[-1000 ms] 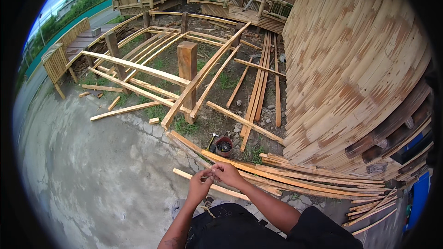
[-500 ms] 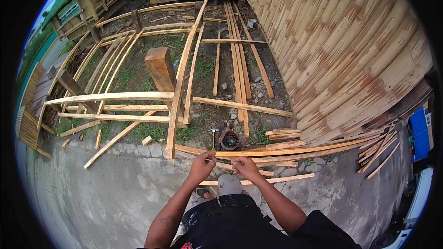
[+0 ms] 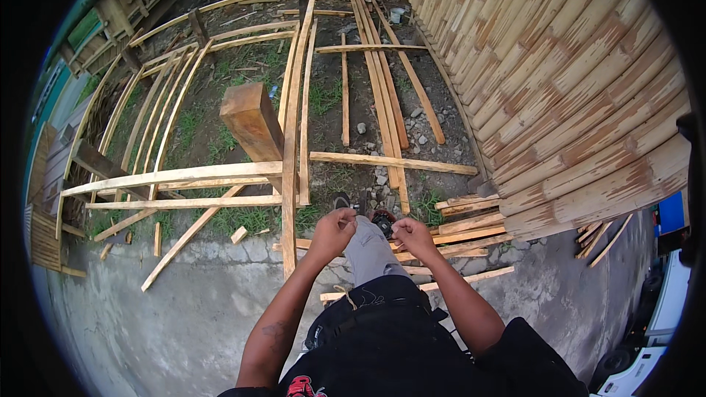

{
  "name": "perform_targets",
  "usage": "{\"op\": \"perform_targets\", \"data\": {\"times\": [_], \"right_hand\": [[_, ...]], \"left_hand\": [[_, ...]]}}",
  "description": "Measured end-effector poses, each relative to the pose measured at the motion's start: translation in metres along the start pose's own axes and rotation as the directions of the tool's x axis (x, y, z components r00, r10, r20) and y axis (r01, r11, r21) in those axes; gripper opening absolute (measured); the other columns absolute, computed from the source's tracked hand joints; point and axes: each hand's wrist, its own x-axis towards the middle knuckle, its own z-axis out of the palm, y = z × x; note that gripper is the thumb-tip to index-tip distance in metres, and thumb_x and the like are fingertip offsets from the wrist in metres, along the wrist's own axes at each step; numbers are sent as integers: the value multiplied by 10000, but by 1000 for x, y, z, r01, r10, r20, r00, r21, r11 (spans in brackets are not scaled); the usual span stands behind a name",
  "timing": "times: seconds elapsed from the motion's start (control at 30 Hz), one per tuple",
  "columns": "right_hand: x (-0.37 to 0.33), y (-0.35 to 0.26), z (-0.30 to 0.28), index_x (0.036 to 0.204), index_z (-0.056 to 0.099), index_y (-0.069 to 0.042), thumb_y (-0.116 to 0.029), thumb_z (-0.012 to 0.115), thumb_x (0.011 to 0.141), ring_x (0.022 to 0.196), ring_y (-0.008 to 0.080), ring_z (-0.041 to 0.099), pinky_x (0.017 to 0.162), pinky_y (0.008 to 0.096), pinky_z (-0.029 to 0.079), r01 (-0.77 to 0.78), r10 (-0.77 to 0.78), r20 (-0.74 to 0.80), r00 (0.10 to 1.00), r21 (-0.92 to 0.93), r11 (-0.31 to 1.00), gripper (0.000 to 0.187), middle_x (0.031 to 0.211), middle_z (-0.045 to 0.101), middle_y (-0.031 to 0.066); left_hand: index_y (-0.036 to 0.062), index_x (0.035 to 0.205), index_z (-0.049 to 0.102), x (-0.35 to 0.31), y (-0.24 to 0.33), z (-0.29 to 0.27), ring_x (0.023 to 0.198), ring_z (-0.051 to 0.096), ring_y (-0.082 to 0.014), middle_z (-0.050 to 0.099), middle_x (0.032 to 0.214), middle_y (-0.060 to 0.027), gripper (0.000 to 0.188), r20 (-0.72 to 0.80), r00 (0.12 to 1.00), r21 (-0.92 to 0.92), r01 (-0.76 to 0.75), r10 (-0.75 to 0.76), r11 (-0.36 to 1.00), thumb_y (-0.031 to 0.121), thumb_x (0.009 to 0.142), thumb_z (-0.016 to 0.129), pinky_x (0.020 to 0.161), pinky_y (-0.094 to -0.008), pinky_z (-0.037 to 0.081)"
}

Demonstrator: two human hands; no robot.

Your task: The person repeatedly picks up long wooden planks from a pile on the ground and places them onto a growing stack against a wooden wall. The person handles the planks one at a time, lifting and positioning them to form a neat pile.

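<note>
My left hand (image 3: 334, 232) is held in front of my body with its fingers curled to a pinch. My right hand (image 3: 413, 238) is opposite, thumb and fingertips pressed together. Whatever either hand may hold is too small to make out. Between the hands a dark reddish pail (image 3: 383, 220) stands on the ground, partly covered by my leg and right hand. My grey trouser leg (image 3: 368, 250) reaches forward under my hands, with the dark shoe (image 3: 341, 201) on the dirt just beyond the left hand.
A squared wooden post (image 3: 252, 125) rises at left of centre, with a frame of long timber strips (image 3: 176, 175) around it. Loose strips (image 3: 379, 95) lie ahead; more boards (image 3: 471, 229) are stacked at the right, beside the woven bamboo wall (image 3: 544, 66). A white vehicle (image 3: 629, 371) stands far right.
I have stepped forward, one leg now reaching over the boards to the dirt. The hammer seen beside the pail is now hidden. Both hands stay pinched and have moved forward with me.
</note>
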Motion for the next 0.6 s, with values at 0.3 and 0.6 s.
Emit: {"op": "perform_targets", "data": {"times": [0.3, 0.6], "right_hand": [[368, 9, -53, 1021, 638, -13, -144, 609, 938, 629, 93, 617, 556, 238, 503, 31, -27, 40, 999, -107, 994, 158, 796, 639, 23], [730, 195, -119, 1004, 674, -16, -162, 641, 844, 733, 283, 708, 665, 401, 573, -537, 485, -255, 837, -209, 817, 220, 849, 708, 177]], "left_hand": [[-2, 1146, 656, 339, -89, -13, 834, 695, -219, 712, 990, -152, 306, -115, 992, 132, -32, 47, 991, 132, 872, 641, 769, -332, 543], [36, 1076, 690, 648, -379, 114, 945, 660, -409, 683, 1021, -236, 291, 37, 927, 322, 343, -374, 882, 127, 833, 560, 847, -479, 534]]}}
